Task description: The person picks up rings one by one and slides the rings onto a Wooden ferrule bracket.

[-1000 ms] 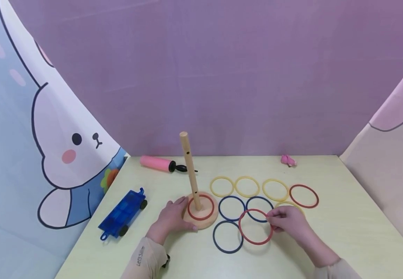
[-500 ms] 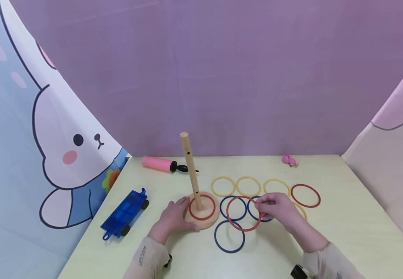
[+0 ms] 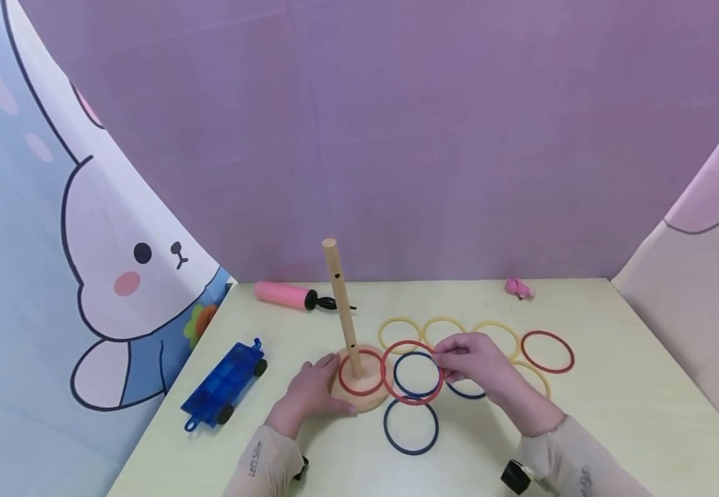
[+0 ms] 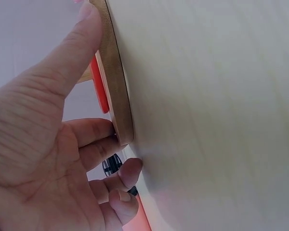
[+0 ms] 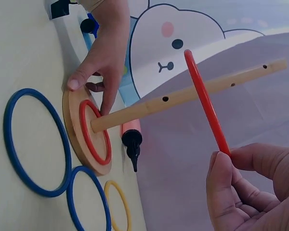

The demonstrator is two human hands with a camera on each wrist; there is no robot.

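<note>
My left hand (image 3: 312,390) grips the round wooden base (image 3: 373,377) of a ring-toss stand at its left side, thumb and fingers at its edge. From the base rises a tall wooden post (image 3: 342,297), and one red ring (image 3: 361,394) lies around its foot. Between thumb and fingertips, my right hand (image 3: 474,362) pinches a second red ring (image 3: 412,402), raised to the right of the post. In the right wrist view this held ring (image 5: 205,101) appears nearly edge-on and overlaps the post (image 5: 154,105).
Several blue rings (image 3: 411,453) and yellow rings (image 3: 399,319) lie right of the stand, with another red ring (image 3: 548,333) farther right. A blue toy cart (image 3: 225,383) stands at left. Behind are a pink hand pump (image 3: 281,294) and a small pink object (image 3: 519,288).
My right hand has carried the pinched red ring left and upward, from over the blue rings to beside the stand. The left hand stays at the base.
</note>
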